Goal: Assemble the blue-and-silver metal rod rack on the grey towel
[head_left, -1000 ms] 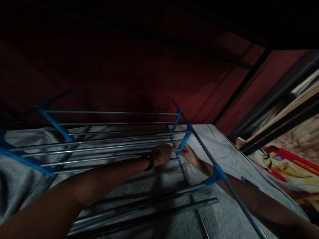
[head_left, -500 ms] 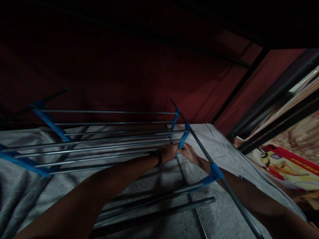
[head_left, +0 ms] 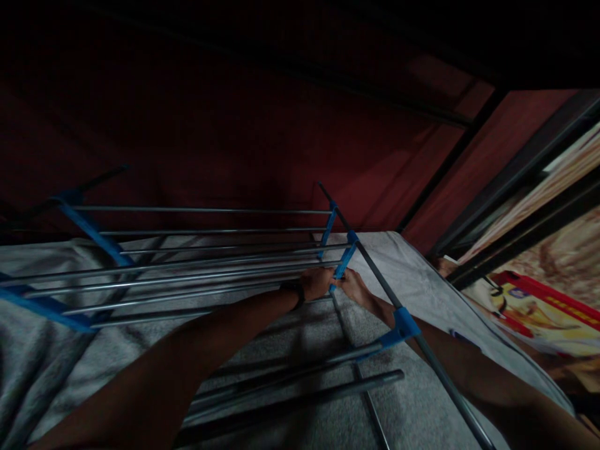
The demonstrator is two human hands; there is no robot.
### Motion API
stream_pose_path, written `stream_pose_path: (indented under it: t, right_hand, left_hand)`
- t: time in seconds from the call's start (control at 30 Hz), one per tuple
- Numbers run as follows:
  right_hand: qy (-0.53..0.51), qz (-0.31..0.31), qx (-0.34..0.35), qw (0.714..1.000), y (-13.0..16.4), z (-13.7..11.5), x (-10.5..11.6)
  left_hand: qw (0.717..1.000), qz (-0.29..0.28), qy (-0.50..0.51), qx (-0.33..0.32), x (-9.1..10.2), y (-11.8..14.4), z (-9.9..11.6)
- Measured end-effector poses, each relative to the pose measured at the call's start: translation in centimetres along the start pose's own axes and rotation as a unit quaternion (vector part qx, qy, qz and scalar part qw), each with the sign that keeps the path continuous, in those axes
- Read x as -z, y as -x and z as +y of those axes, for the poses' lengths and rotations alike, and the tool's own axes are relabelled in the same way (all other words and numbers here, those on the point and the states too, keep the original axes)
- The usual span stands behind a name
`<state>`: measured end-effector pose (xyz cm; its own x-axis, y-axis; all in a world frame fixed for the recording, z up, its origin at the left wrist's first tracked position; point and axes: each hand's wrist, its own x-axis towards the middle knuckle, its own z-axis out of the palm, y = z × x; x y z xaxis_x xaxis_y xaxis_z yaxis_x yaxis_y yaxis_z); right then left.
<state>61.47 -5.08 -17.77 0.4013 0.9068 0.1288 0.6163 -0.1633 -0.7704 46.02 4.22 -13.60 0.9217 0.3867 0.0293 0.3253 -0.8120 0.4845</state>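
- In the head view, we see our left hand [head_left: 317, 284] closed around the end of a thin metal rod, up against a blue bracket [head_left: 345, 257].
- Our right hand [head_left: 355, 287] pinches that bracket's lower end from the right; its fingertips are partly hidden, and the two hands nearly meet.
- A dark band [head_left: 294, 294] circles our left wrist.
- The rack [head_left: 140, 269] stretches from left to centre before us, its rods running across to blue brackets at both sides.
- On the right, a gray pole [head_left: 379, 275] slants from far to near, passing through the brackets and crossing over our right forearm.
- Nearer us, a thicker tube [head_left: 356, 389] points right, its end free.
- Gray cloth [head_left: 407, 265] spreads underneath, with a dark red wall [head_left: 234, 144] on the far side.
- Far right, we see a red-and-yellow package [head_left: 544, 312].
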Motion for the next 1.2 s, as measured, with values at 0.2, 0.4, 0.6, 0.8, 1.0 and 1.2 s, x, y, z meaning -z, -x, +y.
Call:
stream_pose_path:
  t: [0.2,0.4,0.6,0.8,1.0,1.2]
  right_hand:
    - [0.001,-0.012,0.001,1.0,0.26,-0.6,0.26]
    - [0.0,-0.014,-0.003,1.0,0.42,-0.82,0.21]
    - [0.012,-0.019,-0.003,1.0,0.38,-0.56,0.26]
    - [0.011,-0.018,-0.001,1.0,0.44,-0.58,0.11]
    - [0.017,-0.01,-0.012,1.0,0.66,-0.45,-0.15]
    - [0.027,0.007,-0.019,0.999,0.8,-0.93,-0.34]
  left_hand:
    - [1.0,-0.016,0.003,0.002,0.16,-0.12,-0.08]
    - [1.0,-0.018,-0.013,-0.005,0.37,-0.32,-0.15]
    - [1.0,-0.011,0.015,0.012,0.06,-0.48,-0.37]
    - [0.999,-0.009,0.043,0.007,-0.08,-0.69,-0.34]
    - [0.999,-0.001,0.05,0.013,-0.04,-0.62,-0.06]
    - [0.998,0.011,0.053,0.015,-0.49,-0.73,-0.04]
